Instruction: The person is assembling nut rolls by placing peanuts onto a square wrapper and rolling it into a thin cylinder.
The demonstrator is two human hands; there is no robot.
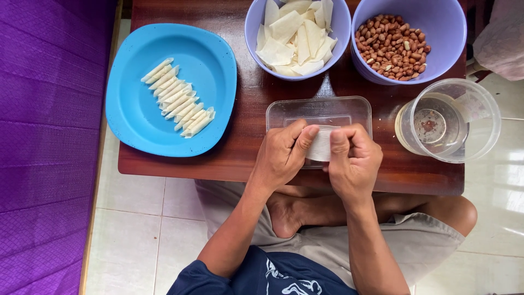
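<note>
Two hands, left hand (281, 155) and right hand (355, 158), each grip pinched tight on one white wrapper (321, 145) above the clear tray (319, 109).

No label, sign or screen shows. Two plain packaging-type containers stand on the dark brown wooden table (245, 143). A clear, shallow rectangular plastic box (305, 112) with rounded corners sits at the middle of the table's near edge, with no print visible on it. A clear round plastic tub (483, 112), also without visible print, stands at the near right corner, overhanging the right edge.
</note>
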